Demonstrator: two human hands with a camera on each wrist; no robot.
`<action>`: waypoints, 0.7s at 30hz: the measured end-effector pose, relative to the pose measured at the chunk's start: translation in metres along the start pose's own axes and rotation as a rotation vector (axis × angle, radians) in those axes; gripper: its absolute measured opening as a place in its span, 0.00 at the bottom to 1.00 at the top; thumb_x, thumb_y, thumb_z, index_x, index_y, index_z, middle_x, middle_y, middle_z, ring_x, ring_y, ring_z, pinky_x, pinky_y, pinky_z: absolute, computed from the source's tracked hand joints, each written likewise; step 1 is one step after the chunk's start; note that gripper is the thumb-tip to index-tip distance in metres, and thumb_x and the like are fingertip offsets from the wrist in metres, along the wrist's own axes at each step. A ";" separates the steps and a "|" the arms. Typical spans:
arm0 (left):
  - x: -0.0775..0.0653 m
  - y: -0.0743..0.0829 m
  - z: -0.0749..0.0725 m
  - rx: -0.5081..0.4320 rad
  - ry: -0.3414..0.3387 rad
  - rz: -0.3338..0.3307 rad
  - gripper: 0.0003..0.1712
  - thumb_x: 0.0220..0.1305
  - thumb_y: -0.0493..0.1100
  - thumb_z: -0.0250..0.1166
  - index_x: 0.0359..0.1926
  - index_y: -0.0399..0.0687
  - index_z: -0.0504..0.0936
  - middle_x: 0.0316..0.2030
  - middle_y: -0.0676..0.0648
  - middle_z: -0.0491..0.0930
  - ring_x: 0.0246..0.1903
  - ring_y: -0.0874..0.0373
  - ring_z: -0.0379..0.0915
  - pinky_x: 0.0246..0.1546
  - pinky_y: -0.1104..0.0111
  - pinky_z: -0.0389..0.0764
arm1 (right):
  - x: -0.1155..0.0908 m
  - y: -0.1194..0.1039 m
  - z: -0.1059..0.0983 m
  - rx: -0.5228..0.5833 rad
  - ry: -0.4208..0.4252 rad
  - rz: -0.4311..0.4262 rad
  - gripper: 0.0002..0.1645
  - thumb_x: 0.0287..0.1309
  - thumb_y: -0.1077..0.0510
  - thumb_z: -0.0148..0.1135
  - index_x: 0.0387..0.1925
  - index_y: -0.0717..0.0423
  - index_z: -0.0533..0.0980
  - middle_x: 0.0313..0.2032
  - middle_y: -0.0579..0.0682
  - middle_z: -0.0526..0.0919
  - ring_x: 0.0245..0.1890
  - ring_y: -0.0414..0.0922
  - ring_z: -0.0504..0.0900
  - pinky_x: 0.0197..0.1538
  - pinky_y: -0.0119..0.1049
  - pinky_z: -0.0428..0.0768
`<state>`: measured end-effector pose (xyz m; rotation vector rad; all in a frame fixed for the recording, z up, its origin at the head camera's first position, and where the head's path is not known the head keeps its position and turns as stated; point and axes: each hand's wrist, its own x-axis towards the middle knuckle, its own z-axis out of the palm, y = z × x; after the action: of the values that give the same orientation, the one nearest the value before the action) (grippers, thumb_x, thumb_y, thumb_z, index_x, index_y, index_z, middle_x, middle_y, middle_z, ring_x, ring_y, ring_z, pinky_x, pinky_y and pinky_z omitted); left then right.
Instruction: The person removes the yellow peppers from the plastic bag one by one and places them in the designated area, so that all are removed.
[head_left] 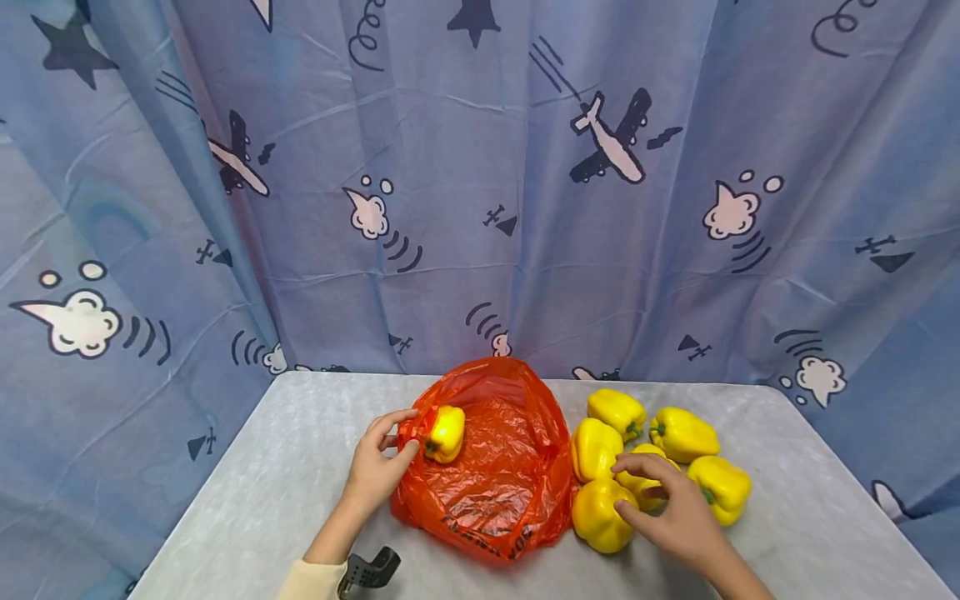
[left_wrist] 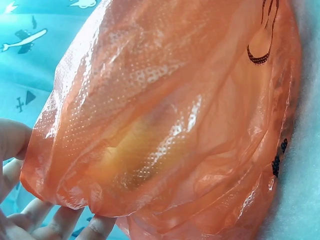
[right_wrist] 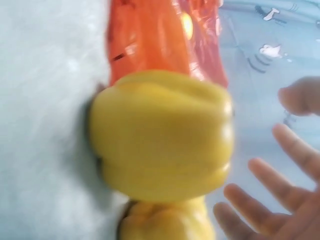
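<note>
My left hand (head_left: 380, 462) grips the left rim of a red plastic bag (head_left: 495, 467), thumb and fingers on its edge. Inside the mouth, close to that hand, is a yellow bell pepper (head_left: 447, 435). Through the thin plastic a yellow shape (left_wrist: 132, 150) shows in the left wrist view. Over the pile to the right hovers my right hand (head_left: 678, 512), fingers spread and nothing between them. Nearest to it lies a yellow bell pepper (head_left: 600, 517), which stands large in the right wrist view, beside the open fingers (right_wrist: 280, 185).
Several more yellow bell peppers (head_left: 684, 435) lie close together right of the bag. All rest on a pale table (head_left: 247, 500). A blue patterned curtain (head_left: 465, 167) hangs behind and along the sides. A black strap piece (head_left: 372, 570) sits at the left wrist.
</note>
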<state>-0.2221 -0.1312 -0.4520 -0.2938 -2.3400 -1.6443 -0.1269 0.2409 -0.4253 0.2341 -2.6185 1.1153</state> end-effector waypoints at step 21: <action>-0.001 -0.003 -0.001 0.001 -0.001 -0.012 0.22 0.58 0.33 0.64 0.54 0.51 0.81 0.56 0.43 0.76 0.37 0.54 0.76 0.43 0.65 0.79 | 0.067 -0.073 0.065 0.377 -0.076 -0.072 0.22 0.53 0.55 0.69 0.51 0.50 0.77 0.51 0.52 0.79 0.49 0.51 0.80 0.47 0.42 0.82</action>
<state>-0.2217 -0.1332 -0.4546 -0.2804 -2.3480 -1.6486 -0.1841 0.1408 -0.3968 0.4524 -2.4189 1.5957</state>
